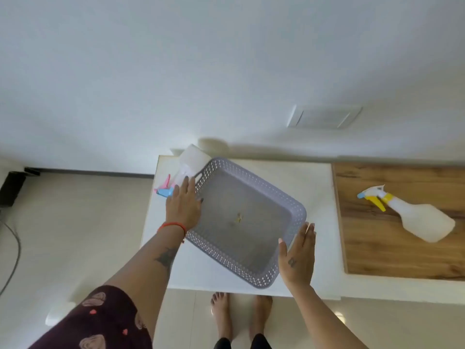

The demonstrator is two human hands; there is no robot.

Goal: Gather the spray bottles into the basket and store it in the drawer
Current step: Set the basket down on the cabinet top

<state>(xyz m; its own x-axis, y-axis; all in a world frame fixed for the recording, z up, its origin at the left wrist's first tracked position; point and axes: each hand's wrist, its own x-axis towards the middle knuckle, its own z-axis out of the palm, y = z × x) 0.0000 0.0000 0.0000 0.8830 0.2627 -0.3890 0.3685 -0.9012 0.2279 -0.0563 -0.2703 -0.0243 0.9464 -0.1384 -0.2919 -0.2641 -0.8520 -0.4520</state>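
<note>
A grey perforated basket (286,202) lies turned at an angle on the white table top (317,177), with only a small yellowish speck inside. My left hand (182,205) rests flat against its left wall, fingers apart. Beside the basket's near right corner, my right hand (298,255) is held flat with fingers straight. A clear spray bottle with a pink and blue trigger head (164,191) lies just beyond my left hand, partly hidden by it. A second clear spray bottle with a yellow, white and blue head (422,219) lies on its side on the wooden surface (377,258) to the right.
The white wall stands right behind the table, with a wall plate (324,117) on it. A black object (11,188) and a cable (12,248) lie on the tiled floor at the left. My bare feet (239,316) stand below the table's front edge.
</note>
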